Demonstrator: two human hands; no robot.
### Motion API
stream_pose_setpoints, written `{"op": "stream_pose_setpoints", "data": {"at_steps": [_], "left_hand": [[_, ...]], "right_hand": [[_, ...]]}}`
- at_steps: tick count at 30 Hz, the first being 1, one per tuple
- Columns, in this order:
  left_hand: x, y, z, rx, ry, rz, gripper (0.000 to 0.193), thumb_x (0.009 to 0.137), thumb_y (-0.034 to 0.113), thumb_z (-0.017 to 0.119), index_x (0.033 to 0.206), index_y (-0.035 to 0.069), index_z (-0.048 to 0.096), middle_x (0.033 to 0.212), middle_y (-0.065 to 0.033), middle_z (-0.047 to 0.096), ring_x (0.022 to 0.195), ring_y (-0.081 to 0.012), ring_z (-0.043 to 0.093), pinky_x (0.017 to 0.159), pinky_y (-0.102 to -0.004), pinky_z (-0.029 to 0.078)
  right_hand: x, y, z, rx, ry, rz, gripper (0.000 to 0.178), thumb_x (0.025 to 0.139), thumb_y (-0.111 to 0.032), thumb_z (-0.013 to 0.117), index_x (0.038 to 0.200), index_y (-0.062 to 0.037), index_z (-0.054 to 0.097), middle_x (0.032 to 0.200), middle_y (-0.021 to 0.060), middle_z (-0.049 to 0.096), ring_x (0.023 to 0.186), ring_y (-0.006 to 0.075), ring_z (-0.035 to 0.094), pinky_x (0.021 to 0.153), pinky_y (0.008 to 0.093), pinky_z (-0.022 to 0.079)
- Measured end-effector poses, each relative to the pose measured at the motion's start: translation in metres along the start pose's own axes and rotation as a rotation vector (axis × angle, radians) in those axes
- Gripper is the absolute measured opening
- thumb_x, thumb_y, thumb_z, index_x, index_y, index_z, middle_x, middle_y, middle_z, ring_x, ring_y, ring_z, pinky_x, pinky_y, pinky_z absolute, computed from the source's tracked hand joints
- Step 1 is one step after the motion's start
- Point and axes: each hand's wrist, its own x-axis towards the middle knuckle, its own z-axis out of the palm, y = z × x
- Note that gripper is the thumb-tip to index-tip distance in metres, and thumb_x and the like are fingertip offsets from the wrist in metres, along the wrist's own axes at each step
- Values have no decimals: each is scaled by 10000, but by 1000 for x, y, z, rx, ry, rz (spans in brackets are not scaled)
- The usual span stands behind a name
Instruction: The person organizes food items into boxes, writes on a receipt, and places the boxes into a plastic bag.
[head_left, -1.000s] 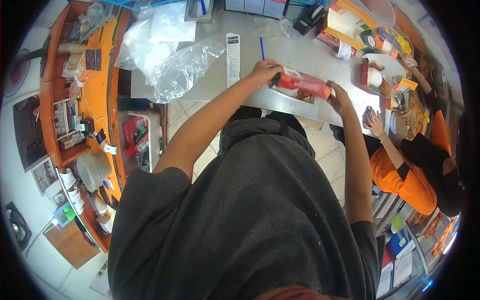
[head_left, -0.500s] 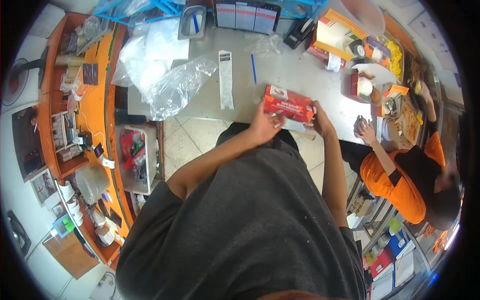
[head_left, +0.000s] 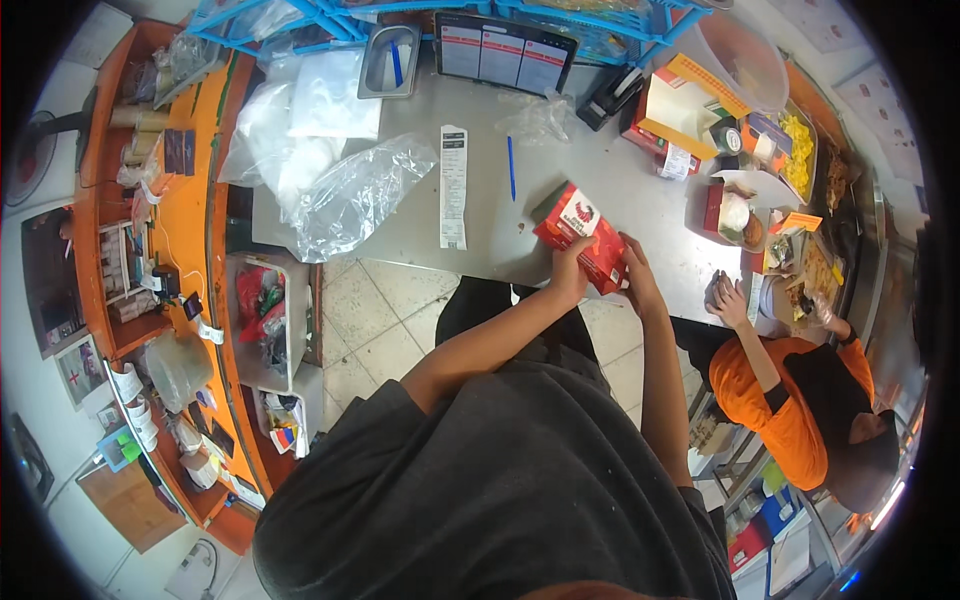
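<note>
A red cardboard food box (head_left: 590, 238) with white print is between my two hands, tilted over the near edge of the steel table (head_left: 480, 200). My left hand (head_left: 570, 275) grips its near left side, fingers partly hidden by the box. Around its right end my right hand (head_left: 640, 277) is closed. Beyond the box lie a blue pen (head_left: 511, 168) and a long printed receipt (head_left: 453, 187), both flat on the steel.
Clear plastic bags (head_left: 345, 200) cover the table's left part. A tablet (head_left: 505, 52) and a metal tray (head_left: 388, 60) stand at the back. Open food boxes (head_left: 745, 210) crowd the right. A co-worker in orange (head_left: 770, 410) leans there, one hand on a dark cloth-like thing (head_left: 720, 290).
The red box has turned from lying nearly level to tilting down to the right, and a different face shows. My left hand has shifted to the right along with it.
</note>
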Motion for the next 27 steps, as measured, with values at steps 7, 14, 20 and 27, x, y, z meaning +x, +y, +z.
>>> {"op": "stream_pose_setpoints", "data": {"at_steps": [7,14,20,27], "left_hand": [[-32,36,-23,895,185,43,821,877,319,748,1418,62,186,1148,-124,567,1011,-154,581,913,-335,475],[54,137,-11,1468,98,357,551,872,484,674,1102,-15,628,935,-173,667,766,-210,669,592,-379,531],[100,142,7,1770,-245,-95,535,785,573,659,738,41,686,655,-121,642,590,-231,621,594,-373,490],[73,158,12,1504,-265,-635,441,724,516,750,667,125,555,556,31,416,471,-108,399,457,-296,299]], "right_hand": [[12,34,19,176,205,-246,479,963,-161,514,1436,-153,439,1206,118,559,1052,182,571,851,369,520],[28,45,43,208,376,-503,485,916,-75,543,1396,-61,476,1232,146,562,1042,192,577,882,318,481],[29,47,49,275,456,-506,559,902,-83,602,1427,-72,411,1218,165,539,1084,219,561,893,330,482],[40,63,35,328,468,-540,582,892,-121,658,1412,-72,400,1234,188,520,1090,233,563,903,338,490]]}}
